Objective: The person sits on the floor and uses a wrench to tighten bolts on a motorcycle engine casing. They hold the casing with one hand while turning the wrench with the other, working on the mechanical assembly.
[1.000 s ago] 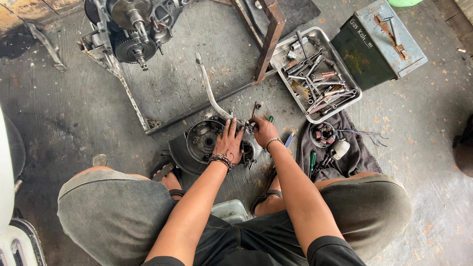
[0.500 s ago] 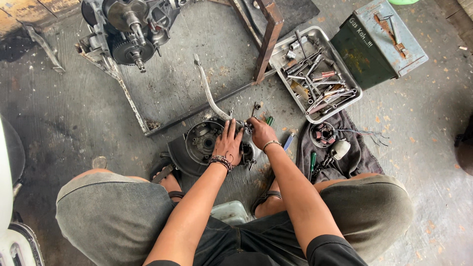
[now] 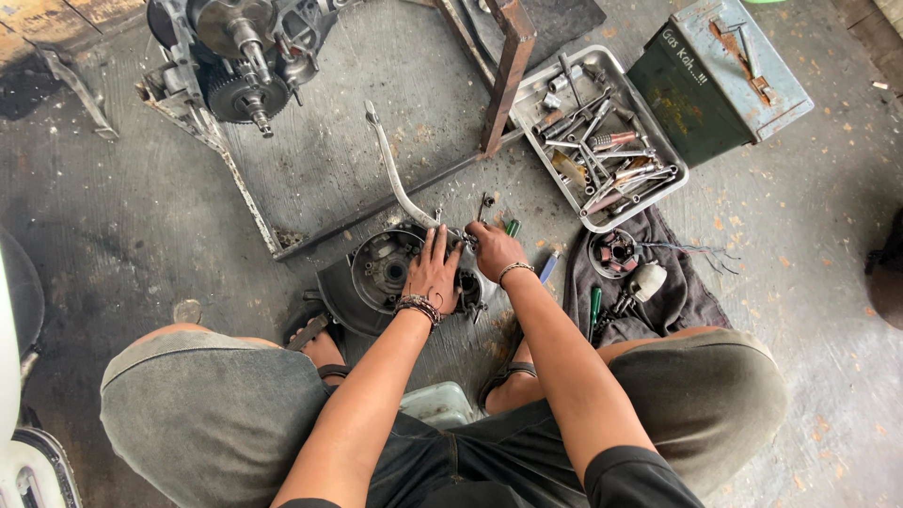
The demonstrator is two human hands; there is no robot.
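I squat over a dark round engine side cover (image 3: 381, 273) lying on the concrete floor. My left hand (image 3: 435, 273) presses flat on the cover's right part, fingers spread. My right hand (image 3: 491, 246) is closed around the base of a long curved metal lever (image 3: 395, 174) where it meets the cover. The lever sticks up and away from me toward the metal plate. What the right fingers pinch at the joint is hidden.
A metal tray (image 3: 658, 183) of wrenches and sockets lies to the right, a green metal box (image 3: 720, 80) behind it. A grey rag (image 3: 677, 292) holds a coil part and screwdrivers. An engine block (image 3: 240, 47) rests at the far left on a steel plate (image 3: 357, 141).
Both hands stay on the cover and lever joint with only small shifts. The view has moved slightly.
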